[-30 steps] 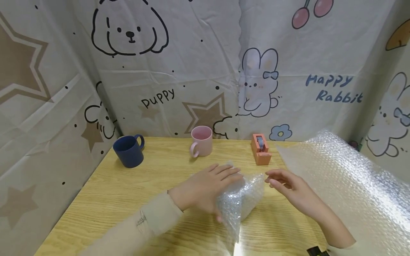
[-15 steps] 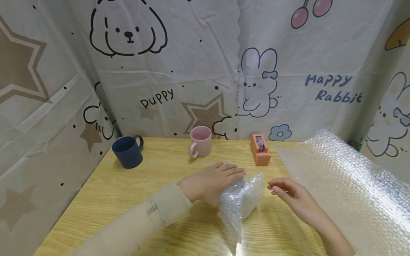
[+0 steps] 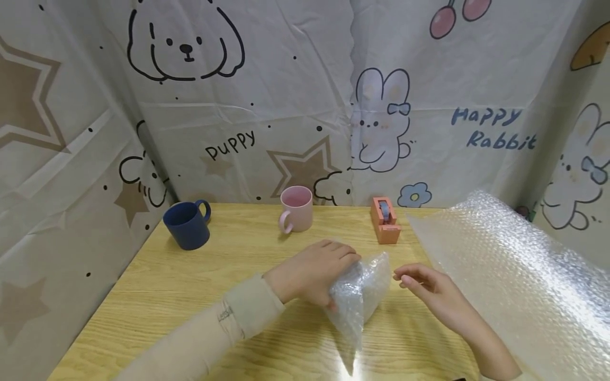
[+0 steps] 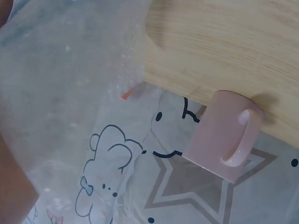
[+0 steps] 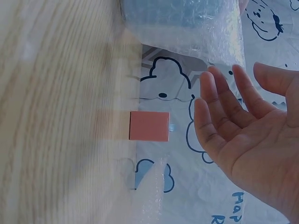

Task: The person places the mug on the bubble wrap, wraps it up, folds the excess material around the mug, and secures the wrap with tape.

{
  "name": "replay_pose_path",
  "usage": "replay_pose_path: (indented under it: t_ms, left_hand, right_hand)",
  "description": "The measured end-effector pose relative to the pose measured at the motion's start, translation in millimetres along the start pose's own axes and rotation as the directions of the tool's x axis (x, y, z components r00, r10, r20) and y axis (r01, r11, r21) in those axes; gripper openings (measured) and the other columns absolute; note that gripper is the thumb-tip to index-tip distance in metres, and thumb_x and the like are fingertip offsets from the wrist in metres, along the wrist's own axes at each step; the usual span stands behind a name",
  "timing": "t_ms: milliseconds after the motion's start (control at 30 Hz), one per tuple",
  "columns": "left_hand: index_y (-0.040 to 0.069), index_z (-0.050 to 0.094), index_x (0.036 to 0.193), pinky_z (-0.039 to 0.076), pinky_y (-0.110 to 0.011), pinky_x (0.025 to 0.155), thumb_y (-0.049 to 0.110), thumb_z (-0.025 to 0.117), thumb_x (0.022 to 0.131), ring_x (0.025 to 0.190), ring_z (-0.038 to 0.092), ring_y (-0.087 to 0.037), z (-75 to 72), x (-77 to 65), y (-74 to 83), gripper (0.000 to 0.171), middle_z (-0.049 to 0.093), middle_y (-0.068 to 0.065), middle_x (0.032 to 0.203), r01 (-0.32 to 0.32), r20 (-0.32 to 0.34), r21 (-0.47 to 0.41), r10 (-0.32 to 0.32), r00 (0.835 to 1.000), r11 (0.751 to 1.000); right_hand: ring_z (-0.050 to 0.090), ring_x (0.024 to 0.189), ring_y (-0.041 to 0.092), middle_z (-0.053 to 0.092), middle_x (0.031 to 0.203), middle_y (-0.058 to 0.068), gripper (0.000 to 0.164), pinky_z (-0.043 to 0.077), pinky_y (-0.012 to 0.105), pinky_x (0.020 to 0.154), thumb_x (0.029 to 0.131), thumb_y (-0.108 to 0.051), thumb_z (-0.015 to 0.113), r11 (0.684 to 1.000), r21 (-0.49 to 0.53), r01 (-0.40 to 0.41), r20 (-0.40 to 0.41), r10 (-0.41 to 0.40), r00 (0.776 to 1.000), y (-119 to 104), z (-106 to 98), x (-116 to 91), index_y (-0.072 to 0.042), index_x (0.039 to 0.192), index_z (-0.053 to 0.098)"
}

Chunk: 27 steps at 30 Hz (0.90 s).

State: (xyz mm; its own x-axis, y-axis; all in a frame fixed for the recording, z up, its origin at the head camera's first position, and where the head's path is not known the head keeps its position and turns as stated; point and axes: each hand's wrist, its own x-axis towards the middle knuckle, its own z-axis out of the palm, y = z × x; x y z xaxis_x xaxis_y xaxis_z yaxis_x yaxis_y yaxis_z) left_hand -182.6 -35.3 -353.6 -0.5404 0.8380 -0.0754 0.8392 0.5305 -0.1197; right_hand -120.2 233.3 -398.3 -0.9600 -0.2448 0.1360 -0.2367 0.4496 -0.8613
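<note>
My left hand [image 3: 316,272] grips a bubble-wrapped bundle [image 3: 350,299] in the middle of the table, its fingers over the top and its thumb on the near side. Something light blue shows through the wrap [image 5: 173,16] in the right wrist view; its kind is hidden. A loose corner of wrap sticks up on the bundle's right, and another points toward the near edge. Just right of the bundle, my right hand [image 3: 438,296] hovers with loosely bent fingers, holding nothing. Bubble wrap [image 4: 70,70] fills much of the left wrist view.
At the back stand a dark blue mug [image 3: 187,226] on the left, a pink mug [image 3: 297,210] in the middle and an orange tape dispenser [image 3: 385,221] to the right. A large bubble wrap sheet [image 3: 514,275] covers the table's right side. A printed cloth [image 3: 305,84] hangs behind.
The left hand has shifted slightly right on the bundle, and its thumb has come round onto the wrap's near side. The right hand stays beside the bundle, almost unmoved.
</note>
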Motion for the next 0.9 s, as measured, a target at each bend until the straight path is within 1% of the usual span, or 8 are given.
replay_pose_path:
  t_ms: [133, 233, 300, 400, 500, 600, 700, 900]
  left_hand:
    - [0.01, 0.04, 0.148, 0.034, -0.037, 0.113, 0.064, 0.084, 0.064, 0.135, 0.043, -0.021, 1.7, -3.4, 1.8, 0.109, 0.047, -0.006, 0.146, 0.045, -0.002, 0.044, -0.045, 0.999, 0.998]
    - [0.009, 0.034, 0.152, 0.034, -0.038, 0.114, 0.063, 0.085, 0.062, 0.138, 0.039, -0.023, 1.8, -6.3, 2.8, 0.117, 0.041, -0.008, 0.151, 0.07, 0.031, 0.04, -0.071, 0.997, 0.997]
    - [0.009, 0.029, 0.155, 0.031, -0.04, 0.116, 0.056, 0.087, 0.064, 0.142, 0.034, -0.024, 0.8, -8.1, 3.6, 0.118, 0.033, -0.009, 0.157, 0.083, 0.067, 0.025, -0.084, 0.994, 0.996]
    - [0.009, 0.022, 0.157, 0.027, -0.041, 0.118, 0.044, 0.085, 0.07, 0.145, 0.028, -0.024, -0.3, -8.8, 5.3, 0.114, 0.023, -0.01, 0.162, 0.093, 0.11, 0.031, -0.096, 0.989, 0.995]
    - [0.008, 0.02, 0.158, 0.027, -0.04, 0.118, 0.035, 0.081, 0.074, 0.146, 0.027, -0.023, 0.2, -8.5, 6.0, 0.107, 0.021, -0.009, 0.163, 0.095, 0.123, 0.05, -0.101, 0.987, 0.994]
    - [0.007, 0.022, 0.157, 0.026, -0.04, 0.118, 0.032, 0.08, 0.075, 0.145, 0.028, -0.023, 2.0, -9.5, 4.4, 0.104, 0.027, -0.009, 0.161, 0.099, 0.103, 0.048, -0.104, 0.989, 0.994]
    - [0.007, 0.028, 0.155, 0.028, -0.04, 0.117, 0.033, 0.082, 0.072, 0.142, 0.034, -0.023, 4.3, -13.3, 0.2, 0.102, 0.036, -0.008, 0.156, 0.106, 0.058, 0.034, -0.107, 0.992, 0.994]
    - [0.007, 0.041, 0.148, 0.034, -0.041, 0.113, 0.031, 0.083, 0.066, 0.133, 0.044, -0.025, 7.3, -28.7, -12.6, 0.095, 0.049, -0.009, 0.144, 0.115, -0.035, 0.007, -0.115, 0.993, 0.993]
  right_hand:
    - [0.065, 0.101, 0.022, 0.067, 0.116, 0.012, 0.027, 0.053, 0.025, 0.086, 0.104, -0.017, 0.052, 1.0, 0.003, -0.003, 0.009, 0.003, 1.0, 0, 1, 0, 0.001, 0.121, 0.063]
    - [0.065, 0.102, 0.024, 0.068, 0.115, 0.011, 0.028, 0.053, 0.025, 0.086, 0.104, -0.017, 0.052, 1.0, -0.004, 0.001, 0.012, -0.001, 1.0, 0, 2, 1, 0.001, 0.121, 0.063]
    - [0.065, 0.102, 0.024, 0.068, 0.115, 0.011, 0.028, 0.053, 0.026, 0.086, 0.104, -0.018, 0.052, 1.0, -0.012, 0.003, 0.012, -0.002, 1.0, 0, 3, 1, 0.0, 0.122, 0.063]
    - [0.065, 0.101, 0.024, 0.068, 0.115, 0.011, 0.028, 0.054, 0.026, 0.085, 0.104, -0.018, 0.052, 1.0, -0.016, -0.003, 0.01, 0.003, 1.0, 1, 3, 2, 0.001, 0.121, 0.064]
    - [0.065, 0.101, 0.023, 0.068, 0.114, 0.01, 0.028, 0.054, 0.026, 0.084, 0.104, -0.018, 0.053, 1.0, -0.016, -0.009, 0.008, 0.009, 1.0, 1, 4, 3, 0.0, 0.121, 0.064]
    - [0.065, 0.1, 0.023, 0.069, 0.113, 0.009, 0.027, 0.054, 0.026, 0.084, 0.104, -0.019, 0.053, 1.0, -0.015, -0.014, 0.009, 0.014, 1.0, 1, 4, 3, 0.0, 0.12, 0.064]
    - [0.065, 0.1, 0.023, 0.069, 0.112, 0.009, 0.026, 0.054, 0.027, 0.083, 0.103, -0.019, 0.054, 1.0, -0.019, -0.018, 0.013, 0.018, 1.0, 1, 5, 3, -0.001, 0.119, 0.065]
    - [0.064, 0.1, 0.022, 0.069, 0.113, 0.008, 0.027, 0.053, 0.028, 0.083, 0.104, -0.02, 0.053, 0.999, -0.027, -0.028, 0.016, 0.029, 0.999, 1, 7, 1, -0.001, 0.119, 0.065]
